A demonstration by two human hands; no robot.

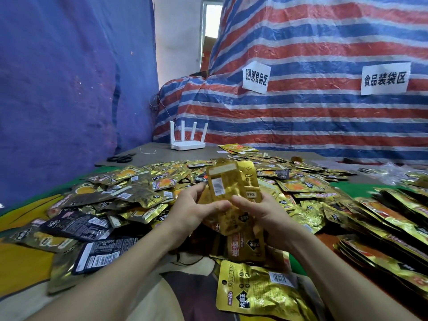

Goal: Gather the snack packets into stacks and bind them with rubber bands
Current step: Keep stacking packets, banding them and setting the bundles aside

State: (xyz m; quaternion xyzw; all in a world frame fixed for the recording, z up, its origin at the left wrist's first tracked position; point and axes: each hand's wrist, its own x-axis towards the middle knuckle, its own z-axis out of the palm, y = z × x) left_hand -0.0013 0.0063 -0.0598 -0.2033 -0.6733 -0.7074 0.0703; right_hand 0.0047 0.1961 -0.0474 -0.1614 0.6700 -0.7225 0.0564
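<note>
Packets [222,181] between left hand [196,210], right hand [262,220]

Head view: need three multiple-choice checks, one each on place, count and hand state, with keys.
1. Where do the scissors lie?
A. On top of the router
B. On the table, left of the router
C. In the right hand

2. How many antennas stand on the router?
A. Two
B. Four
C. Six

3. What is the left hand doing?
A. Lying flat on the table
B. Touching the scissors
C. Holding the gold packets together with the right hand

Key: 1 B, the black scissors sit on bare tabletop left of the white router. 2 B, four upright antennas show. 3 C, its fingers curl round the raised packets.
</note>
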